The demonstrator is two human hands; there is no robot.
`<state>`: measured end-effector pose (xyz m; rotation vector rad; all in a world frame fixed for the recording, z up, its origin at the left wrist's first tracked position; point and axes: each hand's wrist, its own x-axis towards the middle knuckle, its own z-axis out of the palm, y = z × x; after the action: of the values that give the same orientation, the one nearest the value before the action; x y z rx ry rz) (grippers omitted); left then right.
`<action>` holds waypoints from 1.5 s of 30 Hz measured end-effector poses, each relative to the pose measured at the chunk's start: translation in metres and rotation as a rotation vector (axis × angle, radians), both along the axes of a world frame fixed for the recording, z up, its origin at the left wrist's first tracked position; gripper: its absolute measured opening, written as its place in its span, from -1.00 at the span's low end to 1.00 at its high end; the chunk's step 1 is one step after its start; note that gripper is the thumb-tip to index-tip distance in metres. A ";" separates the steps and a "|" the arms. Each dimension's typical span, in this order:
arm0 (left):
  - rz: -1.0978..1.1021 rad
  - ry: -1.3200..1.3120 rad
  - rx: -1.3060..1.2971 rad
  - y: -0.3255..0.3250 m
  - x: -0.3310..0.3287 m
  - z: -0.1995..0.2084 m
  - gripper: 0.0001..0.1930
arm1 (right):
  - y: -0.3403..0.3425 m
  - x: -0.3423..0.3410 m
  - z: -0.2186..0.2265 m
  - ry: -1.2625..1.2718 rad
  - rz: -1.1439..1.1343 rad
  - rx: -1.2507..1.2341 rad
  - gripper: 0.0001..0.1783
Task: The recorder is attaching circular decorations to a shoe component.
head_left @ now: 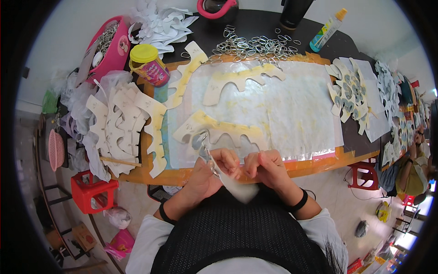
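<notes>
My left hand (205, 179) is closed on a cream cut-out piece (238, 188), whose lower end is blurred by motion. Oval metal rings (200, 139) hang at the piece's upper end, above my left fingers. My right hand (270, 168) is close beside it, its fingers curled in a pinch; whether anything is between them is hidden. Just beyond my hands lies a scalloped cream piece (221, 127) with yellowish glue-like smears along its edge. Two similar pieces (237, 78) rest farther back on the white sheet (296, 114). A heap of loose metal rings (258, 48) lies behind them.
Stacked cream pieces (121, 121) cover the table's left end, near a yellow-lidded tub (145, 54) and a pink basket (119, 57) of metal parts. At right lie pieces fitted with rings (349, 93). A spray bottle (327, 31) and dark tumbler (294, 13) stand behind. Red stools (93, 194) flank the table.
</notes>
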<state>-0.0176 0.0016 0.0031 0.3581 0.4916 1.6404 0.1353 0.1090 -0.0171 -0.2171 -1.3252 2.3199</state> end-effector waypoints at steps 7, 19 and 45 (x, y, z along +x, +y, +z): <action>0.156 0.406 -0.385 -0.005 0.006 0.013 -0.84 | -0.009 -0.011 0.038 -0.268 -0.182 0.337 -0.80; -0.125 0.313 0.127 -0.016 -0.005 -0.030 -0.66 | -0.011 -0.003 0.016 -0.103 0.059 -0.348 -0.78; 0.419 0.591 -0.088 -0.006 0.009 0.000 -0.77 | 0.017 -0.007 0.051 -0.335 0.011 0.330 -0.88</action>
<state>-0.0086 -0.0046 0.0026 0.7170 1.1403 1.8974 0.1282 0.1259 0.0335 -0.5077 -1.8501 2.0926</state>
